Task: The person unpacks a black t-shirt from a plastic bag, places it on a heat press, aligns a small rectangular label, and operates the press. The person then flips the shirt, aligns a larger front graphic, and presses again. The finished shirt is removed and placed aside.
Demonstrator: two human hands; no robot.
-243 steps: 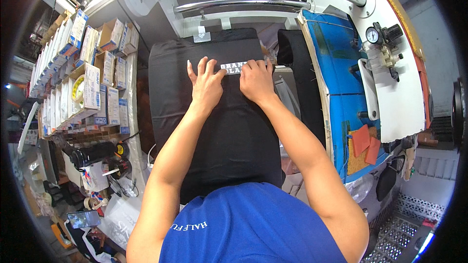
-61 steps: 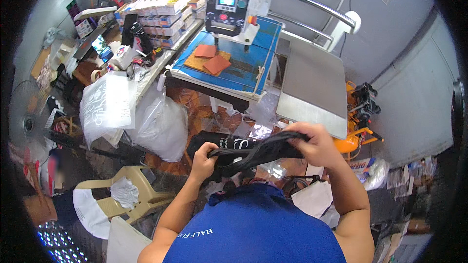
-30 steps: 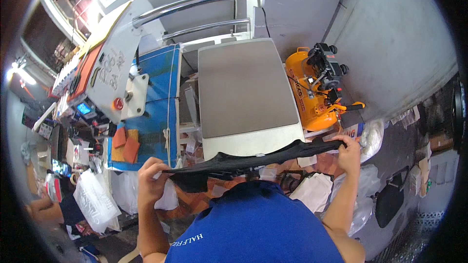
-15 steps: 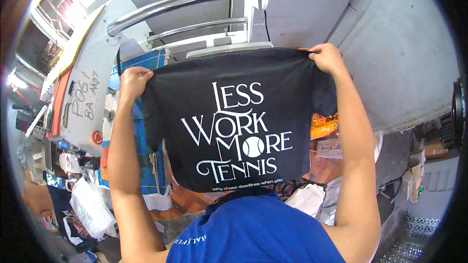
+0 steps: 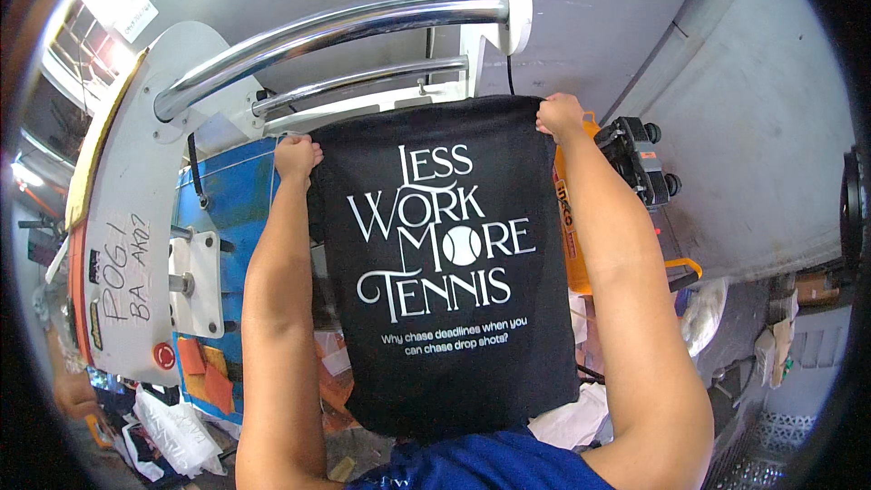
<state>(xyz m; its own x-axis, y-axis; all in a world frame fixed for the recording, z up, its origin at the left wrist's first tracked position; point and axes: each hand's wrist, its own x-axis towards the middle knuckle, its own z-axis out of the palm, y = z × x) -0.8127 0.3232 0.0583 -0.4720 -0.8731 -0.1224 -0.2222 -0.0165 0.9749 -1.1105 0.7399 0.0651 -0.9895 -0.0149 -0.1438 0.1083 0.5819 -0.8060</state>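
Observation:
A black T-shirt (image 5: 454, 390) with white lettering and a tennis ball printed on it hangs spread out in front of me. My left hand (image 5: 298, 160) is closed in a fist on its upper left corner. The upper right corner is pinched in my right hand (image 5: 560, 116). Between the two hands the top edge is pulled nearly straight, and the lower part drapes down close to my blue top (image 5: 481, 465). The cloth's sleeves are not plainly visible.
Beyond the cloth stands a machine with thick chrome bars (image 5: 331, 36), a white side panel (image 5: 136, 209) and a red button (image 5: 163, 357). An orange-and-black device (image 5: 573, 259) is to the right. Plastic bags (image 5: 181, 436) lie at lower left. A grey wall (image 5: 753, 109) rises at right.
My hands have come closer together, the left moving right and the right moving left. The T-shirt now hangs narrower and longer, showing more print. My view of the machine has shifted.

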